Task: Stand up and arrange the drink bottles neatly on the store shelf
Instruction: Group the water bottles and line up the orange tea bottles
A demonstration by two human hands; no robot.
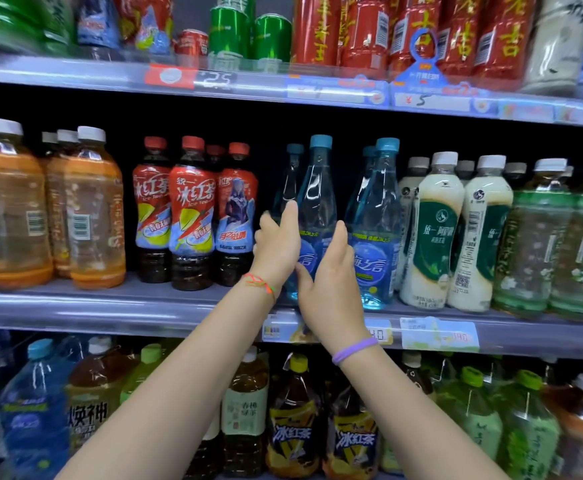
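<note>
Two hands [276, 247] [331, 289], four blue bottles [316, 202]

Both hands, left [276, 247], right [331, 282], flank upright blue bottle [317, 202] on middle shelf [110, 306]; fingers straight.

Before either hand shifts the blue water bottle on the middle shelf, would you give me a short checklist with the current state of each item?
1. Blue water bottle upright: ok.
2. Left hand on its left side, fingers straight: ok.
3. Right hand on its right side: ok; firm grip: cannot tell.
4. Neighbouring blue bottle upright: ok.
5. Red iced tea bottles upright, apart from the left hand: ok.
6. Label facing front: cannot tell, hands cover it.
</note>
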